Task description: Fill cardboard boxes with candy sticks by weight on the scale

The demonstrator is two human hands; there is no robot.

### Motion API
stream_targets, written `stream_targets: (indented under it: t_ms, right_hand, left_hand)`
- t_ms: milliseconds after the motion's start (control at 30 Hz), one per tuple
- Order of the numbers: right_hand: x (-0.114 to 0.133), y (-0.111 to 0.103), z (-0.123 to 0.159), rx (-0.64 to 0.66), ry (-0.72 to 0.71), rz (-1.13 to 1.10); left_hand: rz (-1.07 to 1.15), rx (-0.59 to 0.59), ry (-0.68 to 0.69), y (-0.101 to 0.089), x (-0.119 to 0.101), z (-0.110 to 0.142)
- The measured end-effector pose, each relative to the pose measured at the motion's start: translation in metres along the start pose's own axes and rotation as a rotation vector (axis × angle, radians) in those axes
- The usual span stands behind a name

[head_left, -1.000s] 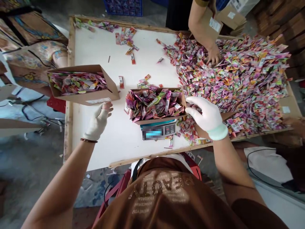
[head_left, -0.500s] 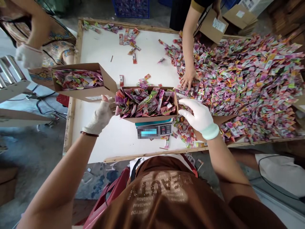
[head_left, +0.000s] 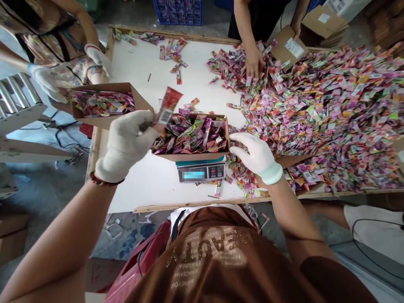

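In my gloved left hand [head_left: 128, 141], pinched between thumb and fingers, is a red snack packet [head_left: 169, 104] with a barcode, raised over the left end of an open cardboard box [head_left: 192, 158]. Purple, green and pink packets [head_left: 192, 134] fill this box to the rim. Under it sits a digital scale [head_left: 202, 173] with a lit, blurred display. My right hand [head_left: 254, 155], also gloved, is at the box's right side, thumb and fingers apart and holding nothing.
A large heap of packets [head_left: 331, 105] covers the right of the white table [head_left: 135, 185]. Another filled box [head_left: 142, 99] stands at the left edge beside a co-worker's gloved hands [head_left: 99, 59]. Across the table, another person's hand [head_left: 252, 63] reaches into the heap.
My left hand has come up from the box's left end and now holds a red packet. The person opposite has drawn a hand back, and packets there have shifted away from me.
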State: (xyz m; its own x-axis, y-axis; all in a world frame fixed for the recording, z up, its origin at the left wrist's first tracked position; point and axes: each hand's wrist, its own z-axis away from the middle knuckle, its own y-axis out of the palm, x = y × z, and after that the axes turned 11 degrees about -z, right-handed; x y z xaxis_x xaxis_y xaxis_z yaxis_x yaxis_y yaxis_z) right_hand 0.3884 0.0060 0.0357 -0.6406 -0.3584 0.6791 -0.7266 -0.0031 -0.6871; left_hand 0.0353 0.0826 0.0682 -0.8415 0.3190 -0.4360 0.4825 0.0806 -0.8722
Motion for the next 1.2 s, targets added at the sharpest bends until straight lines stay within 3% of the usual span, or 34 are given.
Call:
stream_targets:
  t_ms: [100,200,300,467,667,800,933,1033,1133,1200]
  right_hand:
    - [-0.001,-0.003,0.005,-0.008,0.052,-0.052]
    - [0.008,-0.002,0.002,0.005,0.092,-0.186]
    - [0.025,0.002,-0.008,0.016,0.071,-0.264]
    - [0.037,0.003,-0.015,0.003,0.053,-0.298]
    - [0.004,-0.008,0.021,-0.004,0.192,-0.259]
    - [-0.014,-0.022,0.051,-0.053,0.301,-0.213]
    - [-0.038,-0.055,0.094,-0.128,0.422,-0.063]
    - [-0.07,-0.097,0.146,-0.069,0.648,0.286]
    - [-0.102,-0.133,0.201,0.211,0.91,0.654]
    - [-0.12,-0.142,0.225,0.431,0.974,0.735]
  left_hand:
    - [0.026,-0.042,0.189,0.001,-0.045,-0.008]
    - [0.08,0.022,0.354,0.01,-0.083,-0.015]
    - [0.073,0.076,0.462,0.02,-0.107,-0.02]
    - [-0.002,0.037,0.46,0.014,-0.106,-0.018]
    - [-0.062,0.014,0.359,0.003,-0.081,-0.011]
    - [-0.008,0.083,0.318,0.014,-0.102,-0.023]
    - [-0.128,0.241,0.324,0.025,-0.12,-0.031]
    - [-0.412,0.547,0.289,0.037,-0.103,-0.02]
    - [-0.576,0.859,0.216,0.061,-0.072,-0.004]
    - [-0.553,0.912,0.209,0.074,-0.057,0.006]
